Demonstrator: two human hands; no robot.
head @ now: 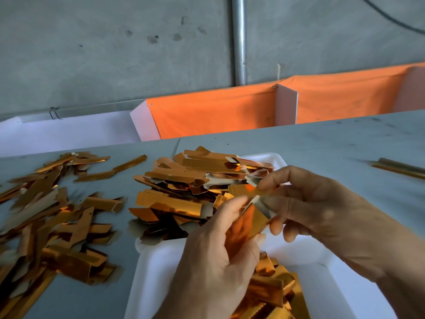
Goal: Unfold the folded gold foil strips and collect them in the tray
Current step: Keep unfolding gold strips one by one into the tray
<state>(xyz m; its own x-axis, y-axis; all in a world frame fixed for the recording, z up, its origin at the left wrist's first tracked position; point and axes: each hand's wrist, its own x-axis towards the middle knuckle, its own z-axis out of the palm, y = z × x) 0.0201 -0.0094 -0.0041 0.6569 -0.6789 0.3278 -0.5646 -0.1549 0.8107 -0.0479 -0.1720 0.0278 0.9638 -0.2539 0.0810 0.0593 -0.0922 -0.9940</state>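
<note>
Pinching one gold foil strip [249,217] above the white tray [322,284] — strips heaped inside — both hands' fingers [239,203] curl round it.

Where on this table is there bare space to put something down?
The grey tabletop is bare right of the white foam tray, up to the gold sticks at the edge. The tray's near-right floor is bare too. Loose gold foil strips crowd the left.
</note>
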